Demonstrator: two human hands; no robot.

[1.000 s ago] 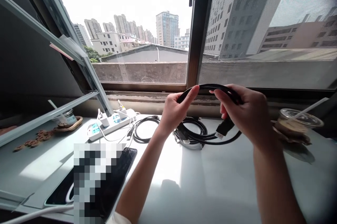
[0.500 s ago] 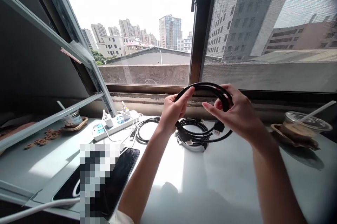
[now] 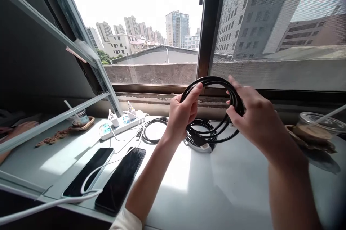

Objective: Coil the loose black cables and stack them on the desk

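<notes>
A black cable [image 3: 213, 79] is looped into a coil and held up above the table. My left hand [image 3: 186, 109] is closed round the coil's left side, thumb on top. On the right side, my right hand [image 3: 250, 106] has its thumb and some fingers around the strands, with the index finger lifted. A black connector [image 3: 199, 139] hangs from the coil's lower left. Behind and below lies another coiled black cable [image 3: 198, 123] on the white table [image 3: 216, 186]. Farther left rests a smaller coil of black cable [image 3: 147, 138].
A white power strip [image 3: 123, 125] with plugged-in chargers stands by the window ledge. Two dark phones [image 3: 121, 179] lie at the left near a white cable [image 3: 54, 204]. A plastic cup [image 3: 319, 125] with a straw sits at right. A metal rack [image 3: 51, 122] crosses the left side; a co-worker's hand [image 3: 23, 129] is behind it.
The right hand has shifted its grip, its index finger rising off the coil and its thumb now against the strands. The coil has tilted up slightly and looks rounder.
</notes>
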